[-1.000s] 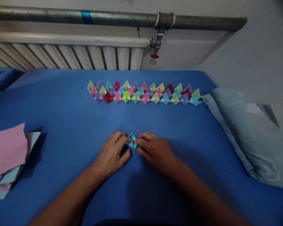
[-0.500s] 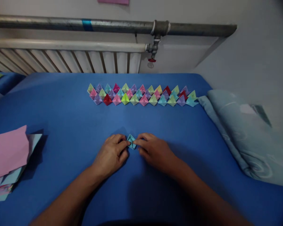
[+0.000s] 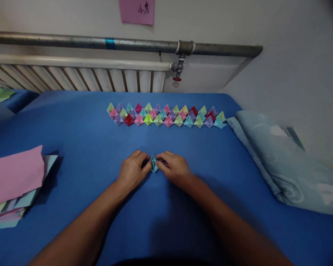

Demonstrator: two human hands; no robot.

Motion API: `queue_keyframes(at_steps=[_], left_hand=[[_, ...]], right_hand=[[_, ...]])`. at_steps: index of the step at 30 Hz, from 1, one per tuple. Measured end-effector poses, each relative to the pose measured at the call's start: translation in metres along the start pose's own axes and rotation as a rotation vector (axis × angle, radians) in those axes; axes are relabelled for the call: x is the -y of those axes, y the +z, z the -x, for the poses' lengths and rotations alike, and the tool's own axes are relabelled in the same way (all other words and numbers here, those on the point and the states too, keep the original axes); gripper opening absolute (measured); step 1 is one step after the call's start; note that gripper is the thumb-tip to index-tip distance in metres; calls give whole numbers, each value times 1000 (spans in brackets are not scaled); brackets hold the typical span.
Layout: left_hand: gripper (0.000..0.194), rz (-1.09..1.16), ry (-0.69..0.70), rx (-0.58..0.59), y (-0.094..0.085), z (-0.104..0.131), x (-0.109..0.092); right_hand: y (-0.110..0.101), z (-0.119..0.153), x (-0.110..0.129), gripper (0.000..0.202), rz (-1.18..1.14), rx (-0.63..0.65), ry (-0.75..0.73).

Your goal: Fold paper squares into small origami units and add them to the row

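Note:
A small light-blue origami paper boat (image 3: pixel 154 167) stands on the blue surface (image 3: pixel 86 140) between my hands. My left hand (image 3: pixel 133 168) pinches its left side with thumb and fingers. On the opposite side, my right hand (image 3: pixel 174 166) grips the boat's edge between thumb and fingers. The fingertips cover both ends of the folded paper. Beyond my hands, several folded paper boats (image 3: pixel 168 121) in pink, green, purple, red, yellow and blue sit close together in staggered rows.
At the left lies a stack of coloured paper (image 3: pixel 16 173), pink on top. A folded light-blue blanket (image 3: pixel 272 159) lies along the right side. Behind the surface are a white radiator (image 3: pixel 116 79), a metal pipe (image 3: pixel 144 46) and a red valve handle (image 3: pixel 177 79). A pink note (image 3: pixel 135 13) hangs above.
The camera view has tilted up, bringing more of the pink note into sight. My fingers have shifted on the boat, which now looks narrower between them.

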State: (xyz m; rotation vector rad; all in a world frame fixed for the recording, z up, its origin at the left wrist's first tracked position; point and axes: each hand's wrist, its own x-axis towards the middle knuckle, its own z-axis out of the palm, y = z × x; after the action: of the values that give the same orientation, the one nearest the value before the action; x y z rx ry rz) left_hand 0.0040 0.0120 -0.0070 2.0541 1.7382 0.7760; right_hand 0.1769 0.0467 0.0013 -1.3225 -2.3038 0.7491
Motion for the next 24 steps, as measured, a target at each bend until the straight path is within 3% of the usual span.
queue_keyframes(at_steps=[5, 10, 16, 19, 24], left_hand=[[15, -158, 6, 43, -1, -4, -4], [15, -169, -24, 73, -2, -8, -4], [14, -212, -102, 35, 4, -11, -9], [13, -203, -111, 52, 4, -10, -9], [7, -68, -93, 42, 1, -9, -3]], right_hand=[[2, -7, 8, 15, 184, 5, 53], [6, -9, 13, 16, 305, 16, 80], [9, -11, 14, 17, 336, 11, 56], [6, -11, 11, 14, 219, 20, 72], [-3, -5, -1, 7, -205, -15, 182]])
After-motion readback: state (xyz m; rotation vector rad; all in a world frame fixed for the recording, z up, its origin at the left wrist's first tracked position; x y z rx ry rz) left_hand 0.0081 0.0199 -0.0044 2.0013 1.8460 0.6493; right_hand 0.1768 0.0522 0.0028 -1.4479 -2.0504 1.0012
